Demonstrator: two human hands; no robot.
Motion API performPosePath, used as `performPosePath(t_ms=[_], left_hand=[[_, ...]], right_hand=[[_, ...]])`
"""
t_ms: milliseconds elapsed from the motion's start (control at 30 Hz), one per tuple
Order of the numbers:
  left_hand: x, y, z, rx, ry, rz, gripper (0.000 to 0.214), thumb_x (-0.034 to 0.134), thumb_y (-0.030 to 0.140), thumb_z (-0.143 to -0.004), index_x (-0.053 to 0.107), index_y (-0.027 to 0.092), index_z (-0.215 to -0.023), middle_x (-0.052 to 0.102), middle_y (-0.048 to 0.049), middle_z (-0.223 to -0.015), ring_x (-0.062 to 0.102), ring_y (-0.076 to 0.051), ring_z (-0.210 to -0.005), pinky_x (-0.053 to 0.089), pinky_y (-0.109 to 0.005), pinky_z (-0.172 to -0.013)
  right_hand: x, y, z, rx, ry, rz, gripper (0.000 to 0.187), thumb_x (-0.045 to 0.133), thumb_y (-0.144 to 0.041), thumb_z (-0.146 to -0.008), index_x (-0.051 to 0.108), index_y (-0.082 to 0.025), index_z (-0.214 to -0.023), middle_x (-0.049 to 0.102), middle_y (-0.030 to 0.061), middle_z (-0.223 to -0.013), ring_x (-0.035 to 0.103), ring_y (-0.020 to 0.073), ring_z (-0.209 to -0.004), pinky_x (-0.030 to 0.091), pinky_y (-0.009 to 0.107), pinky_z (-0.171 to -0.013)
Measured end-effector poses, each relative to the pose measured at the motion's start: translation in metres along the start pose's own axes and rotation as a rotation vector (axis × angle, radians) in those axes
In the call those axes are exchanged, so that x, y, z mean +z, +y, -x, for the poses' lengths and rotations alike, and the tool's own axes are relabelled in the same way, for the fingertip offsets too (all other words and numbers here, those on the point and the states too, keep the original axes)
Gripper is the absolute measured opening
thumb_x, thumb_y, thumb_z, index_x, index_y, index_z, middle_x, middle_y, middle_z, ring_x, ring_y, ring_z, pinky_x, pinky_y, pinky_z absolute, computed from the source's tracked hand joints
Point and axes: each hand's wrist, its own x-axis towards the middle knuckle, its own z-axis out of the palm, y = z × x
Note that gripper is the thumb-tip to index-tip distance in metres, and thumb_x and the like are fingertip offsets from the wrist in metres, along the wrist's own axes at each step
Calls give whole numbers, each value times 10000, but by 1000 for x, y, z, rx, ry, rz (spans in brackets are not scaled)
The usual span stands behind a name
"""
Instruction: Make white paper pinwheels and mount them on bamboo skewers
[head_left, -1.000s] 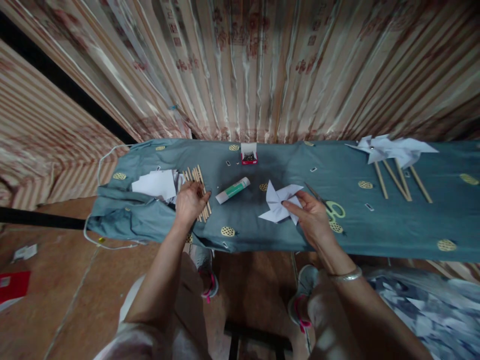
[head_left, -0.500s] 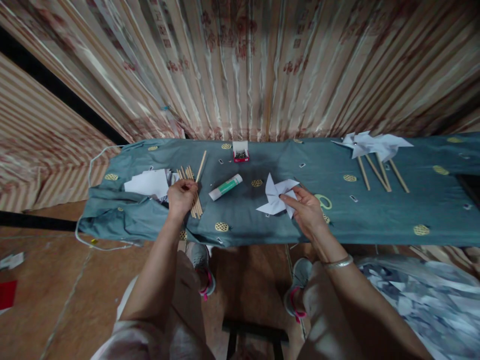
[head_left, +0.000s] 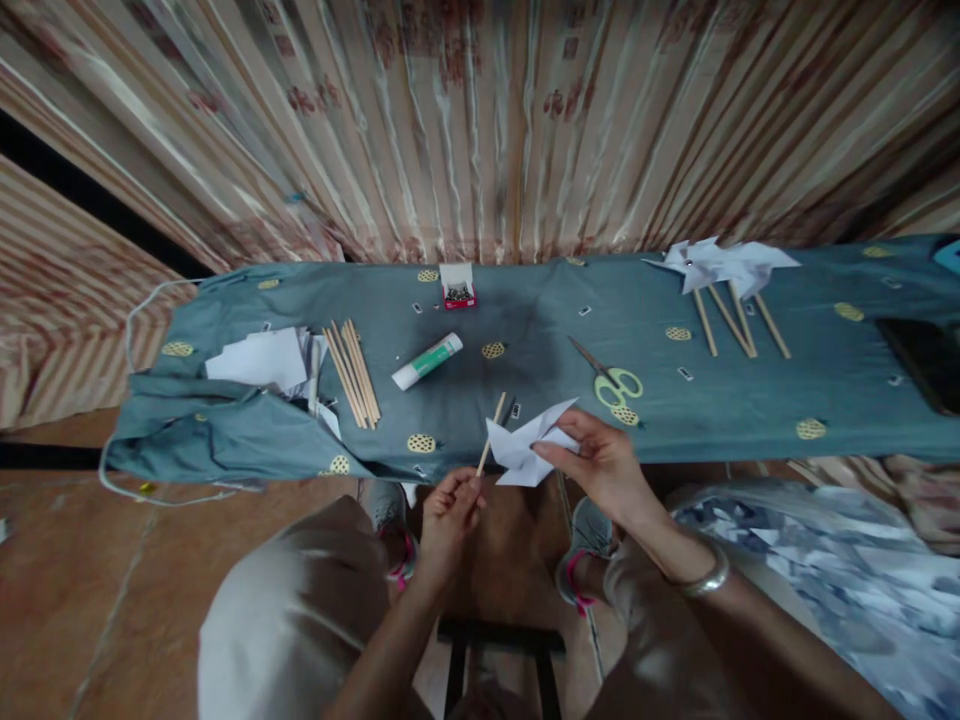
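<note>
Closed round the lower end of a thin wooden stick, my left hand is just in front of the table's near edge. The stick tilts up and to the right. My right hand pinches a white paper pinwheel by its right side, with the thumb near the middle. Stick and pinwheel are close together; I cannot tell whether they touch. A bundle of wooden sticks lies to the left, beside a glue stick. Scissors with green handles rest behind my right hand.
The narrow table has a blue-green cloth. At its back stands a small open box of pins. Folded paper lies left, finished pinwheels on sticks right, near a dark phone. A bag of paper pieces is low right.
My left hand has lifted one stick from the bundle and carried it right. My right hand has brought the pinwheel nearer to me, uncovering the scissors. The view has shifted slightly.
</note>
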Motion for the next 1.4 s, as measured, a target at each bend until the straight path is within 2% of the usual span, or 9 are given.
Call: performPosePath(t_ms=[133, 233, 400, 667, 800, 1033, 1133, 1300, 1400], left_hand=[[3, -21, -1, -39, -6, 65, 484, 808, 558, -576, 579, 158, -723, 495, 74, -530, 226, -5, -369, 133, -176, -392], [-1, -32, -2, -51, -8, 25, 455, 773, 558, -642, 557, 158, -644, 470, 66, -532, 262, -20, -401, 172, -177, -410], [-11, -47, -7, -45, 9, -50, 448, 715, 571, -718, 562, 166, -602, 463, 43, -542, 332, -55, -464, 263, -183, -460], [-8, -44, -14, 20, 33, -140, 409, 706, 572, -715, 641, 178, -628, 493, 26, -540, 366, -78, -470, 294, -207, -467], [-12, -45, -17, 57, 61, -207, 361, 683, 544, -747, 697, 190, -678, 537, 12, -554, 422, -99, -505, 346, -221, -513], [-15, -43, -22, 39, 115, -294, 381, 686, 541, -719, 668, 202, -546, 574, -16, -552, 525, -153, -564, 438, -261, -598], [-15, -41, -23, 32, 110, -312, 381, 679, 520, -729, 646, 205, -519, 576, -18, -560, 544, -165, -584, 452, -266, -613], [-17, -45, -22, 22, 74, -305, 350, 661, 473, -763, 645, 201, -542, 635, -32, -641, 577, -179, -662, 469, -274, -680], [-18, -47, -22, 25, 71, -282, 331, 656, 460, -773, 659, 206, -561, 646, -33, -661, 585, -179, -678, 475, -279, -711]], right_hand=[[4, 5, 17, -79, -74, 355, 86, 687, -251, -809, 676, -226, -891, 738, -11, -810, 697, 152, -730, 553, 245, -658], [6, 6, 23, -239, -112, 611, 121, 628, -207, -862, 655, -237, -975, 750, -4, -897, 711, 137, -756, 561, 230, -716], [9, 7, 18, -501, -110, 780, 217, 586, -164, -891, 605, -252, -1089, 758, -2, -942, 731, 137, -819, 576, 229, -773], [11, 1, 0, -487, -31, 876, 211, 592, -149, -881, 595, -258, -1061, 752, 14, -1006, 728, 143, -816, 578, 241, -791], [10, -1, -5, -566, -66, 923, 332, 591, -90, -869, 561, -237, -1165, 748, 26, -940, 710, 151, -816, 574, 252, -789], [1, 2, -2, -679, -190, 1009, 511, 598, -54, -846, 507, -194, -1329, 749, 52, -970, 692, 184, -916, 579, 286, -830], [0, 3, -1, -635, -223, 1005, 524, 604, -68, -849, 497, -199, -1345, 746, 57, -1018, 686, 196, -954, 579, 310, -848], [3, 2, -4, -464, -65, 938, 445, 593, -91, -871, 540, -281, -1269, 753, 1, -986, 717, 161, -869, 589, 260, -785], [5, 3, -5, -440, -43, 924, 469, 604, -121, -877, 516, -311, -1297, 757, -5, -989, 727, 174, -872, 592, 281, -796]])
